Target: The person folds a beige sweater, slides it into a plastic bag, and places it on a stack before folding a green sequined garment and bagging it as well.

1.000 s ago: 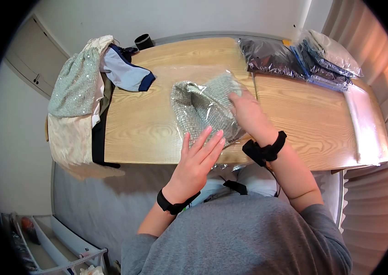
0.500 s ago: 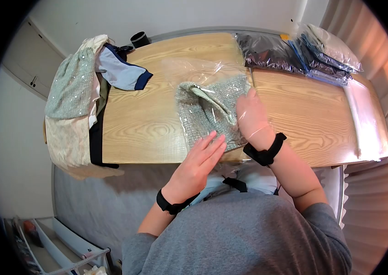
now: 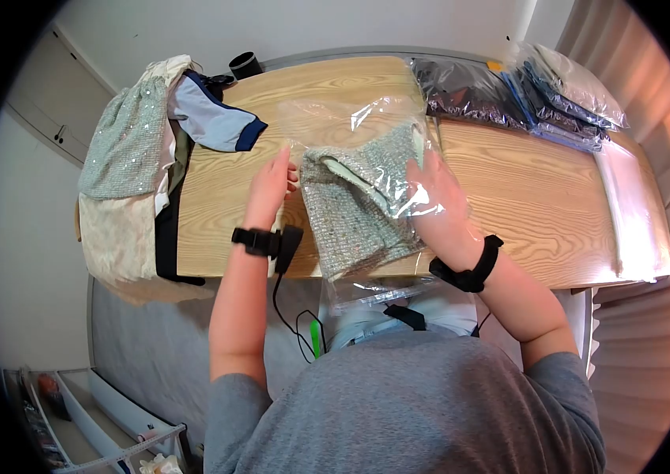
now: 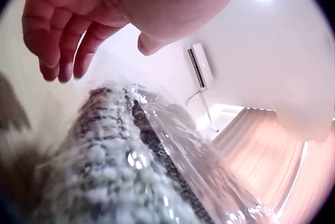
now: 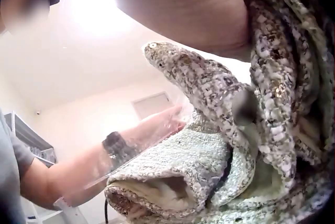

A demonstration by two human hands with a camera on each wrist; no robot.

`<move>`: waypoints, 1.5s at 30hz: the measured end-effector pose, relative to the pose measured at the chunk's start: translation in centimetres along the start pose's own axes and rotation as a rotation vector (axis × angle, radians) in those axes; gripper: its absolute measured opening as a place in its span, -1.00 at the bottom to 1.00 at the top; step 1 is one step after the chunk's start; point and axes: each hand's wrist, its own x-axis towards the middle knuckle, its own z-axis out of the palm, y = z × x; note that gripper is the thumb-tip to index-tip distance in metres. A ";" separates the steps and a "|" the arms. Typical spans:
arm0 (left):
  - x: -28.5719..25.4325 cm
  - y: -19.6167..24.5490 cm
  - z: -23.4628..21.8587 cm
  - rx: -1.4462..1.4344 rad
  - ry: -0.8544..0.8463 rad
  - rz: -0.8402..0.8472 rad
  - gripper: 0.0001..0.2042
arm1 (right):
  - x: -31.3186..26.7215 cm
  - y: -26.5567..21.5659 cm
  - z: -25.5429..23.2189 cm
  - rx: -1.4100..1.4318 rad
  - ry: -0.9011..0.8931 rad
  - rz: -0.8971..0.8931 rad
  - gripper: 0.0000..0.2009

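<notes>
A grey-green tweed garment with sparkles (image 3: 351,225) lies loosely folded in a clear plastic bag (image 3: 366,292) at the table's front middle. My left hand (image 3: 269,189) is raised beside the bag's upper left edge. Its fingers (image 4: 68,51) curve loosely and hold nothing in the left wrist view. My right hand (image 3: 441,197) is at the garment's right side, with clear plastic over it. In the right wrist view thick folds of the tweed (image 5: 272,98) stand up close to the hand, and its fingers are hidden; I cannot tell whether they grip the cloth.
Clothes, including a sequined piece (image 3: 125,150) and a blue one with navy trim (image 3: 212,118), hang over the table's left end. Bagged garments (image 3: 469,95) are stacked at the back right. Flat clear bags (image 3: 627,213) lie along the right edge. A black cup (image 3: 245,65) stands behind the table.
My left hand has left the garment's lower edge and moved up to the bag's upper left side. The garment has spread out and shifted slightly toward me. My right hand stays at its right side.
</notes>
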 end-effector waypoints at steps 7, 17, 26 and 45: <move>3.2 -0.8 1.7 0.176 0.049 0.179 -0.73 | -0.1 0.9 -0.7 -0.191 -0.216 0.179 -0.82; 0.2 -3.3 1.1 -0.106 -0.002 0.038 -0.64 | -2.4 -1.1 -0.3 -0.037 -0.311 -0.196 -0.55; -6.5 -5.3 1.0 -0.180 -0.280 -0.090 -0.50 | -3.2 -3.0 2.0 0.020 -0.686 -0.153 -0.20; -7.6 -7.2 3.1 -0.278 -0.170 0.040 -0.66 | -5.6 -3.6 2.6 -0.043 -0.440 -0.141 -0.34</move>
